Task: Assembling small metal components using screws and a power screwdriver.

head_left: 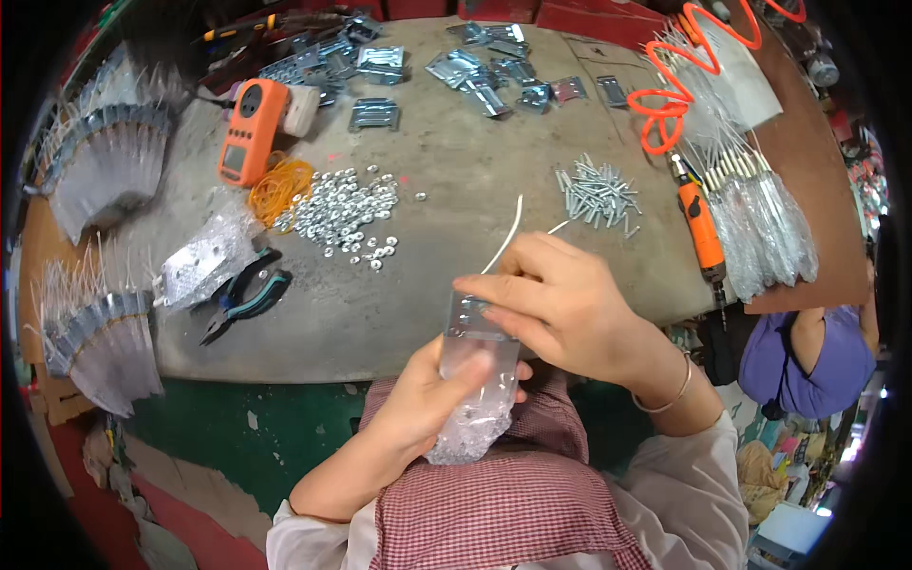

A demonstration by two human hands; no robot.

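Observation:
In front of my apron I hold a clear flat plastic piece [470, 432], its lower end wrapped in bubble wrap. My left hand [423, 391] is closed around its middle, thumb lying across the front. At the upper end sits a shiny metal bracket [465, 321], which the fingers of my right hand [575, 309] pinch from above and the right side. A white wire [510, 239] sticks up from behind the bracket, and a second wire end shows beyond my right knuckles. Whether a small screw or nut is between my right fingertips is hidden.
On the table lie loose nuts [347, 211], screws [597, 193], metal brackets [484, 71], rubber bands [279, 190], pliers [249, 299] and an orange socket meter [253, 133]. An orange screwdriver [700, 223] with a coiled hose lies right, beside wrapped wired pieces [765, 228]. Similar bundles [104, 347] stand left.

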